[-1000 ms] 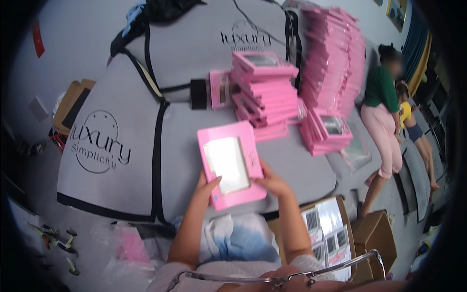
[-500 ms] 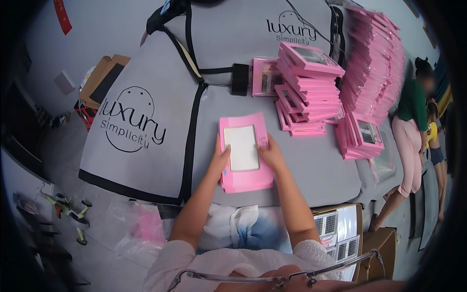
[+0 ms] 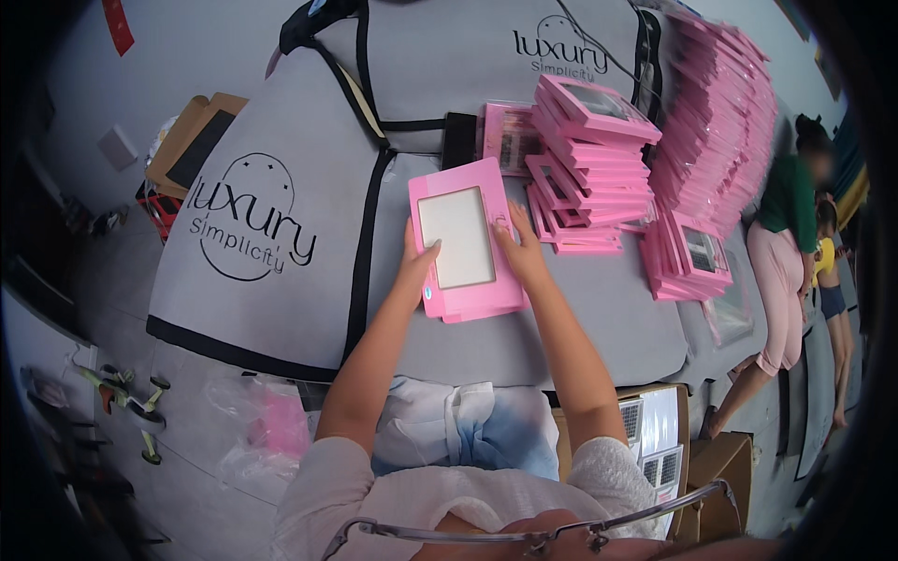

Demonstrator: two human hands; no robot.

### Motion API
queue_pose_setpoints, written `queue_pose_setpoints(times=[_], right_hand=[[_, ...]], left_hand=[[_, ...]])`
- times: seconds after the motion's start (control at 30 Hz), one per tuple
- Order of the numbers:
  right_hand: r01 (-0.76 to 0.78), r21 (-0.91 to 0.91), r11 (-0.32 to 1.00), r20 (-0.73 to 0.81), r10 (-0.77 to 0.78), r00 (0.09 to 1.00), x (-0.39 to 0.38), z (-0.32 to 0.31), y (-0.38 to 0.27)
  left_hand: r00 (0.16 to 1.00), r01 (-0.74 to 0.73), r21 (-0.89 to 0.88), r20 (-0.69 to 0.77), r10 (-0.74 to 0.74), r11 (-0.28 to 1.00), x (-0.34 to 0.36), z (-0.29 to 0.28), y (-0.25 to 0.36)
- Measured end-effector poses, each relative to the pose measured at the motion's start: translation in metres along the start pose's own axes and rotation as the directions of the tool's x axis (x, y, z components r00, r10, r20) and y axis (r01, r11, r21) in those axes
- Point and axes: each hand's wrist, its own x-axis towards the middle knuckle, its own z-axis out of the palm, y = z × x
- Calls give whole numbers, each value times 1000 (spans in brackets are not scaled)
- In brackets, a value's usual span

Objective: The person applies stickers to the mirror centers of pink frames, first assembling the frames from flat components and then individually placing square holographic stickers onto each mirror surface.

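A flat pink cardboard box (image 3: 470,301) with a pale rectangular window is held up in front of me, above the grey cushioned surface (image 3: 599,323). Its lower edge looks layered, so several flat boxes may be stacked together. On its left edge is my left hand (image 3: 417,260), closed, the thumb resting over the window and the fingers underneath. My right hand (image 3: 520,245) grips the right edge, with its thumb on the pink border and its fingers beyond the side. The undersides of the boxes are hidden.
Leaning piles of pink windowed boxes (image 3: 591,168) stand at the back right, beside a tall stack in clear plastic (image 3: 716,122). An open carton (image 3: 681,411) with palettes is by my right side. Clear plastic bags (image 3: 271,421) lie at lower left. Two people stand far right.
Both hands have raised the pink box up and away from me, and it has tilted slightly. My right hand has shifted a little along its edge.
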Motion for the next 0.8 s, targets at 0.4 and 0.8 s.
queue_pose_setpoints(times=[0.4, 0.8], right_hand=[[-16, 278, 960, -50, 32, 998, -129, -53, -117], [211, 266, 941, -139, -179, 974, -136, -62, -124]], left_hand=[[949, -282, 301, 225, 219, 911, -135, 4, 24], [779, -625, 134, 171, 603, 769, -131, 23, 25]])
